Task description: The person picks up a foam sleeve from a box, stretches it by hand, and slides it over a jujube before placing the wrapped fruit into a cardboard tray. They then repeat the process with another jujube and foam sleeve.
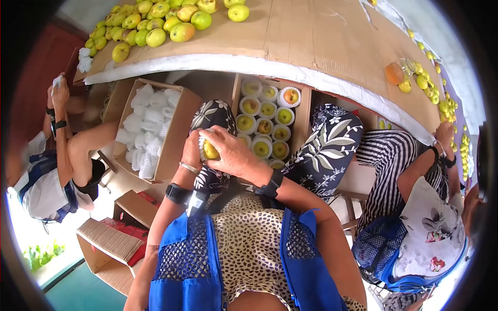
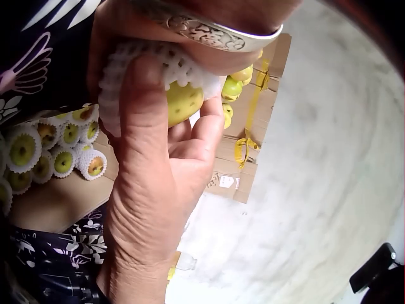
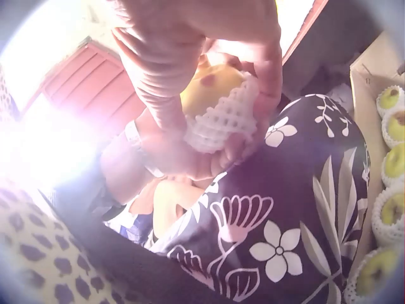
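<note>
A yellow-green apple sits partly inside a white foam net sleeve, above my lap. My left hand, with a silver bangle at its wrist, holds the sleeved apple from the left and below. From the other side my right hand grips it, its thumb lying along the netting in the left wrist view. The apple's bare top shows in the right wrist view, while the netting wraps its lower part. Some of my left fingers are hidden behind the fruit.
A carton of white foam sleeves stands to the left. Ahead, another box holds rows of sleeved apples. Loose apples are heaped on the cardboard-covered table. People sit on both sides; open cartons lie at lower left.
</note>
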Tool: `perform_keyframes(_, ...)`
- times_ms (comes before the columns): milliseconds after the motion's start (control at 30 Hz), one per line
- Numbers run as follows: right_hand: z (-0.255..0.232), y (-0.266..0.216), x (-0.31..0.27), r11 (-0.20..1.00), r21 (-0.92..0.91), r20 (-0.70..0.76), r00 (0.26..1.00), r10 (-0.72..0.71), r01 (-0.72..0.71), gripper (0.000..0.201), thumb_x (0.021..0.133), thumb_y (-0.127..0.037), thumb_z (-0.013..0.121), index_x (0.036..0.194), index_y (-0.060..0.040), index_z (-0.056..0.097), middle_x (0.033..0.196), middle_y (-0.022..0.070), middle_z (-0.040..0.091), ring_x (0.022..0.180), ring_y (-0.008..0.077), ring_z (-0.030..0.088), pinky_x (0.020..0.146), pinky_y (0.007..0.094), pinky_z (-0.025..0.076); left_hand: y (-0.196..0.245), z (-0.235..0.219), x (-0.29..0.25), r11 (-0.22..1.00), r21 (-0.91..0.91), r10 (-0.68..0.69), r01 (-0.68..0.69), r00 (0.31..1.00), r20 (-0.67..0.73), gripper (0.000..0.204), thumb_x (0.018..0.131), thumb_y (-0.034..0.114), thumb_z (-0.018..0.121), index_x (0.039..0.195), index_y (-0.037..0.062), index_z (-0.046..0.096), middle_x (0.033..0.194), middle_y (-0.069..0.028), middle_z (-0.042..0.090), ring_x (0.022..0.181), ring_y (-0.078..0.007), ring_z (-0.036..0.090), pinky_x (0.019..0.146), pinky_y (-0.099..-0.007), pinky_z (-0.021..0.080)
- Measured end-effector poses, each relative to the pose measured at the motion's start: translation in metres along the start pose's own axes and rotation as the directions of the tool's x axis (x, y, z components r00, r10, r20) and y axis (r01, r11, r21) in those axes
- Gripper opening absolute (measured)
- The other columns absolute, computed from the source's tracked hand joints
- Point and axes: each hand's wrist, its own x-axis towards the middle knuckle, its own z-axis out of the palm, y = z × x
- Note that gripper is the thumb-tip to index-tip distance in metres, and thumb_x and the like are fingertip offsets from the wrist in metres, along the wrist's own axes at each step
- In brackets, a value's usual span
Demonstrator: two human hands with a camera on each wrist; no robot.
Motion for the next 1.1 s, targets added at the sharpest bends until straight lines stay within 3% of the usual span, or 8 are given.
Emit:
perform_keyframes(100, 0.005, 0.005, 0.005, 1.000, 0.016, 0.004, 1.000, 0.009, -0.009, 0.064, 0.063, -0.018, 0.071, 0.120, -0.0115, 0.045, 0.112, 0.0145, 0.050, 0.091, 0.0340, 0.058, 0.076, 0.0394, 0.051, -0.011, -0.013, 0.010, 0.741, 0.626, 0.231, -0.243, 0.968, 0.103, 0.012, 0.080, 0.007, 0.055, 0.092, 0.0034, 0.056, 0.084, -0.0108, 0.061, 0.077, -0.0166, 0.060, 0.067, -0.0300, 0.049)
perform_keyframes(200, 0.005, 0.009, 0.010, 1.000, 0.025, 0.016, 1.000, 0.013, -0.013, 0.061, 0.063, -0.019, 0.071, 0.118, -0.0107, 0.047, 0.111, 0.0144, 0.051, 0.091, 0.0342, 0.058, 0.076, 0.0394, 0.051, -0.019, -0.014, 0.017, 0.624, 0.740, 0.249, -0.250, 0.962, 0.114, 0.012, 0.078, 0.005, 0.057, 0.090, 0.0036, 0.055, 0.084, -0.0103, 0.061, 0.077, -0.0157, 0.060, 0.066, -0.0297, 0.049)
perform_keyframes(333, 0.010, 0.020, 0.010, 0.998, 0.058, -0.056, 0.998, 0.040, -0.036, 0.057, 0.061, -0.016, 0.072, 0.113, -0.0092, 0.049, 0.106, 0.0139, 0.053, 0.091, 0.0334, 0.058, 0.077, 0.0383, 0.050, -0.049, -0.016, 0.039, 0.854, 0.442, 0.261, -0.275, 0.961, 0.093, 0.020, 0.088, 0.019, 0.046, 0.094, 0.0034, 0.057, 0.088, -0.0102, 0.062, 0.075, -0.0172, 0.060, 0.066, -0.0288, 0.049)
perform_keyframes(400, 0.008, 0.033, 0.012, 0.992, 0.127, -0.093, 0.995, 0.028, -0.016, 0.056, 0.060, -0.016, 0.072, 0.111, -0.0089, 0.049, 0.103, 0.0136, 0.053, 0.089, 0.0332, 0.058, 0.077, 0.0387, 0.050, -0.050, -0.014, 0.047, 0.997, 0.057, 0.044, -0.047, 0.997, 0.067, 0.045, 0.090, 0.044, 0.038, 0.106, 0.0046, 0.053, 0.094, -0.0117, 0.062, 0.078, -0.0201, 0.062, 0.070, -0.0321, 0.050)
perform_keyframes(467, -0.010, 0.045, 0.017, 0.988, 0.146, -0.203, 0.976, 0.074, -0.044, 0.055, 0.062, -0.018, 0.074, 0.110, -0.0104, 0.049, 0.100, 0.0128, 0.057, 0.092, 0.0279, 0.059, 0.078, 0.0346, 0.049, 0.025, 0.012, 0.025, 0.867, -0.275, -0.365, 0.416, 0.905, 0.219, 0.056, 0.088, 0.054, 0.036, 0.114, 0.0063, 0.048, 0.098, -0.0131, 0.061, 0.081, -0.0226, 0.062, 0.072, -0.0347, 0.051)
perform_keyframes(533, -0.028, 0.067, 0.018, 0.898, 0.314, -0.197, 0.904, 0.380, -0.309, 0.054, 0.064, -0.020, 0.074, 0.111, -0.0097, 0.049, 0.105, 0.0140, 0.057, 0.097, 0.0235, 0.057, 0.082, 0.0334, 0.047, 0.022, 0.003, 0.033, 0.859, -0.260, -0.369, 0.442, 0.885, 0.284, 0.061, 0.087, 0.059, 0.034, 0.124, 0.0104, 0.037, 0.107, -0.0193, 0.058, 0.089, -0.0290, 0.063, 0.071, -0.0351, 0.052)
perform_keyframes(733, -0.069, 0.192, 0.036, 0.812, -0.127, -0.361, 0.790, 0.497, -0.569, 0.058, 0.066, -0.034, 0.072, 0.111, -0.0021, 0.053, 0.101, 0.0156, 0.060, 0.092, 0.0267, 0.059, 0.082, 0.0343, 0.046, 0.009, -0.003, 0.030, 0.893, -0.223, -0.318, 0.390, 0.900, 0.297, 0.047, 0.092, 0.045, 0.034, 0.122, 0.0091, 0.039, 0.105, -0.0198, 0.059, 0.091, -0.0279, 0.063, 0.068, -0.0330, 0.053)
perform_keyframes(1100, -0.044, 0.311, 0.050, 0.736, -0.419, -0.244, 0.847, 0.472, -0.532, 0.056, 0.064, -0.039, 0.070, 0.102, 0.0001, 0.059, 0.097, 0.0200, 0.060, 0.088, 0.0332, 0.057, 0.078, 0.0410, 0.045, 0.021, -0.008, 0.038, 0.854, -0.246, -0.382, 0.458, 0.874, 0.300, 0.038, 0.095, 0.035, 0.033, 0.118, 0.0065, 0.042, 0.097, -0.0178, 0.061, 0.082, -0.0231, 0.065, 0.063, -0.0298, 0.054)
